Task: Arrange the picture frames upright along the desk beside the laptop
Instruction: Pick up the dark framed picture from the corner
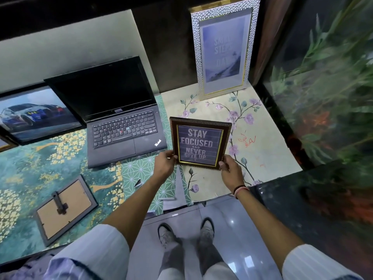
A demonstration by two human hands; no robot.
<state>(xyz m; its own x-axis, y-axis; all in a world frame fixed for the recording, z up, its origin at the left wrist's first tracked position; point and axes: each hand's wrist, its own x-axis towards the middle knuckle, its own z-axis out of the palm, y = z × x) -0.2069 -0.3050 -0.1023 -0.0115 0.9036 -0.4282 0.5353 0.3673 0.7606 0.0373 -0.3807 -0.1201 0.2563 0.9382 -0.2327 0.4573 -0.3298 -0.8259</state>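
Four picture frames show here, and two of them look done; the tall silver frame point(224, 51) stands up against the dark wall at the top of the picture, right of the laptop point(119, 114); the car picture point(38, 116) leans up at the left edge, on the other side of the laptop; a bit of one more frame peeks in at the far left, too small to tell.

The brown frame point(199, 143) with the words "Stay focused and never give up" is in the middle of the picture, just right of the laptop; the left hand point(164, 164) is closed on its bottom left corner and the right hand point(232, 172) is closed on its bottom right corner; it faces the camera above the flowery desk cover point(262, 138); I cannot tell if its bottom edge touches the desk yet.

One grey frame point(64, 209) lies face down at the lower left, with its back stand showing; no hand is near it.

So I think about half is done; the brown frame needs to stand by itself, and the grey one needs to be picked up and stood too.
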